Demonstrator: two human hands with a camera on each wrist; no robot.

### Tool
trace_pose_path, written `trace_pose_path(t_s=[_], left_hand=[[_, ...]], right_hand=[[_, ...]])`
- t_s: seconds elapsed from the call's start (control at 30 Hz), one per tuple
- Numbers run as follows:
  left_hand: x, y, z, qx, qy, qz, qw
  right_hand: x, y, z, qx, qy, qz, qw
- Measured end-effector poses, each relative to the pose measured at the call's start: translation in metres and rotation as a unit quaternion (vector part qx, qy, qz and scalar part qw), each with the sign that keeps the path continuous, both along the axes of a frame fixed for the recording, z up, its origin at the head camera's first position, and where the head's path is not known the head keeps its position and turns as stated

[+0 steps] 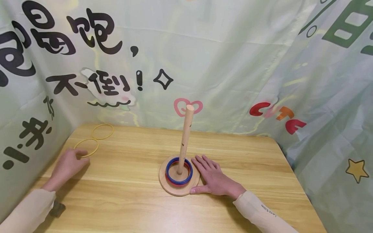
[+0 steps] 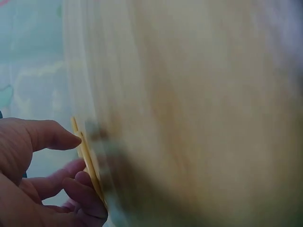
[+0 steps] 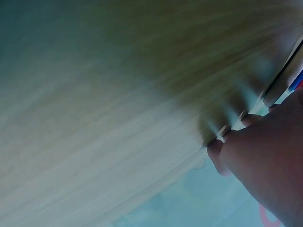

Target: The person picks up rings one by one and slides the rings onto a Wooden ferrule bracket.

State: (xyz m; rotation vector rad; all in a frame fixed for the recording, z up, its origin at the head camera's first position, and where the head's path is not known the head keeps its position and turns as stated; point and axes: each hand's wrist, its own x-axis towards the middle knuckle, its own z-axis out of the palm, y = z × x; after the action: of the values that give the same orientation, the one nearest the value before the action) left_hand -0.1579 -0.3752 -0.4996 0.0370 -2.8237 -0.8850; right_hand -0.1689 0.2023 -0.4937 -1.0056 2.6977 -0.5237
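Note:
At the table's left side, my left hand [image 1: 69, 162] pinches the near edge of a thin yellow ring [image 1: 97, 149]. In the left wrist view, thumb and fingers meet at that ring [image 2: 90, 163], seen edge-on. A second yellow ring [image 1: 113, 132] lies just behind, touching or overlapping it. Near the middle of the table stands a wooden peg [image 1: 185, 139] on a round wooden base [image 1: 163, 183]. Around the peg's foot lie a blue ring [image 1: 167, 171] and, mostly hidden under it, a red ring [image 1: 178, 185]. My right hand [image 1: 217, 179] rests with spread fingers against the base's right side, thumb at its rim.
The wooden table [image 1: 122, 194] is bounded at the back and sides by a hanging printed cloth [image 1: 221, 71]. A small dark grey object [image 1: 57, 209] shows beside the left sleeve cuff.

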Motion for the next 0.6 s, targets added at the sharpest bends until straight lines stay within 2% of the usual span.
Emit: trace_pose_path(t_s=[0.13, 0.3, 0.5, 0.6], left_hand=[[-0.006, -0.003, -0.004, -0.028, 0.015, -0.001, 0.9995], [-0.01, -0.002, -0.005, -0.035, 0.001, -0.002, 0.9994], [-0.008, 0.01, 0.002, -0.038, -0.025, -0.012, 0.9989], [-0.005, 0.019, 0.004, -0.037, -0.023, -0.015, 0.9989]], right_hand=[[0.0, -0.001, -0.001, 0.0, 0.003, 0.002, 1.0], [0.0, -0.001, 0.0, -0.001, 0.003, 0.004, 1.0], [-0.001, -0.002, 0.0, -0.001, 0.001, 0.004, 1.0], [-0.001, -0.001, 0.0, -0.001, 0.001, 0.004, 1.0]])
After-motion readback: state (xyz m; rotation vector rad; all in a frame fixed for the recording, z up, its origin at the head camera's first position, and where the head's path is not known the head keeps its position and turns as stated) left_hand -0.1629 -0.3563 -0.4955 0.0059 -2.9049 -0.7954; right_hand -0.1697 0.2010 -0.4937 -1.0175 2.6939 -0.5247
